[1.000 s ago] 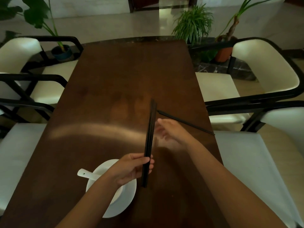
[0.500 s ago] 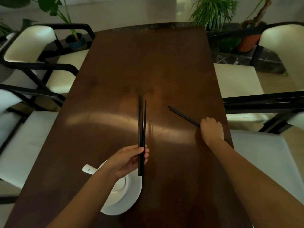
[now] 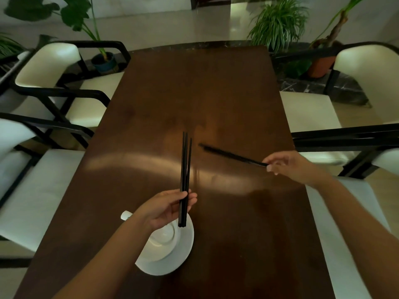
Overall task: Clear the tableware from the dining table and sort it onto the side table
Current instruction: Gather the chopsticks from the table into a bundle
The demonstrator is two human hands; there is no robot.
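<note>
A: Dark wood dining table (image 3: 194, 93), dim light, cream chairs (image 3: 49, 61) on both sides, potted plants (image 3: 278, 22) past the far end. Where are the chopsticks?

B: Two lots. Left hand (image 3: 166, 209) grips a bundle of black chopsticks (image 3: 185, 169) near its lower end, fingers curled round, tips pointing away and up. It hangs over the white plate (image 3: 172, 262), not touching it.

A: And the right?

B: Right hand (image 3: 291, 167) pinches the near end of the other chopsticks (image 3: 231, 156), thumb and fingertips closed on it. Cannot tell whether the far end rests on the wood or is just off it.

A: Why that grip?

B: Judgement: thin sticks lying flat give little to hold, so the end gets pinched first. Likely they join the bundle next.

A: Other tableware?

B: A bowl (image 3: 166, 238) sits on the plate; a white spoon handle (image 3: 126, 215) sticks out beside the left wrist. Side table not in view.
</note>
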